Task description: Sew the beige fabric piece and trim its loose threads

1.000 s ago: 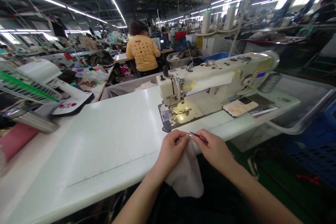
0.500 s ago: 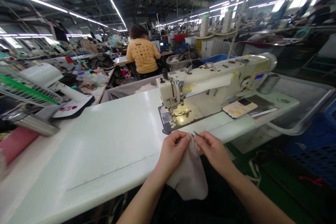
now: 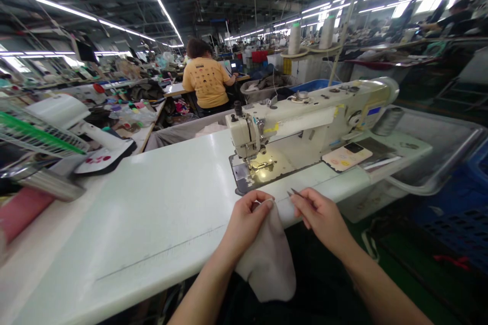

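Note:
My left hand (image 3: pixel 251 218) pinches the upper edge of a pale grey piece of fabric (image 3: pixel 272 259) between thumb and fingers. The cloth hangs down in front of the table's edge over my dark lap. In my right hand (image 3: pixel 318 216) are small thread snips (image 3: pixel 293 192); only their dark pointed tips show, the rest lies hidden in my fingers. A gap separates the tips from the cloth. Just beyond both hands stands a sewing machine (image 3: pixel 285 122), its lamp lighting the needle plate (image 3: pixel 263 170).
The pale sewing table (image 3: pixel 171 193) carries a printed ruler line along its front. At right lie a phone (image 3: pixel 347 156) and a grey thread cone (image 3: pixel 388 122). A metal cup (image 3: pixel 53 180) and a wire rack (image 3: pixel 41 129) stand at left. Ahead sits a person in a yellow shirt (image 3: pixel 209 81).
My right hand has moved to the right, taking the snips away from the fabric. My left hand keeps its hold, and the cloth hangs slightly lower and further left.

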`<state>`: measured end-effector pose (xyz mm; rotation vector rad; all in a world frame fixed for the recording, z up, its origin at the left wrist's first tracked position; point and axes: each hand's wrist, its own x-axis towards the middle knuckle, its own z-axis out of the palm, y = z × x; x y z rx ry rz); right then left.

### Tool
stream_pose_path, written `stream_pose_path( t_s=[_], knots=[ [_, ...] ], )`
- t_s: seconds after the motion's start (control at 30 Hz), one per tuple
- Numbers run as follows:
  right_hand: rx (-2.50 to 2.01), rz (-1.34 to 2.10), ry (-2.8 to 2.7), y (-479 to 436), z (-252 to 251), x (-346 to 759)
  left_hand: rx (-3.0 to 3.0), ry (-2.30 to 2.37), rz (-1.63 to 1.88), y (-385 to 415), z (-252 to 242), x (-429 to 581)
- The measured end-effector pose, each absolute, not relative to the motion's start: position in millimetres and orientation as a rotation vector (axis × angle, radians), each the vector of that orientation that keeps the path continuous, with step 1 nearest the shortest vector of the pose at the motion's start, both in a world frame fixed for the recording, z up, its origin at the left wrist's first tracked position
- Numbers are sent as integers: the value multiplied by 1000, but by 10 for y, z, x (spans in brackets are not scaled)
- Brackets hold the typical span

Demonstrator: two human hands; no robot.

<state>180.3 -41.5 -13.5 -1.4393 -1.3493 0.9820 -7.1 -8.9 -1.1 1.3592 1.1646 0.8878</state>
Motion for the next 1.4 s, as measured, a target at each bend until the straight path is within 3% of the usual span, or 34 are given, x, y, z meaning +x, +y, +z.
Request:
stream_pose_path(
  t_s=[0.13,0.23,0.33,0.5,0.73,0.9,1.03,1.4],
  knots=[
    [-1336,962,-1230,-375,-99,1818,1106,1067,929,-106,14,-85],
    [-1267,1144,-1267,-361,-80,1724,1002,987,968,-114,50,-65],
    [-1260,1354,-1268,-356,-97,1629,1007,1003,990,-100,61,-70],
    [-1248,1249,-1335,-313,-145,1594,1149,1056,1064,-73,60,-150],
    [-1187,1507,-1441,-305,-171,1655,990,1118,1176,73,114,-359],
    [-1393,1238,-1465,-284,-286,1750,929,1162,1285,110,113,-449],
    [-1632,801,-1537,-237,-339,1772,1238,1215,1225,51,101,-391],
    [-1363,397,-1827,-382,168,1549,1842,1135,1088,-32,82,-288]
  ],
)
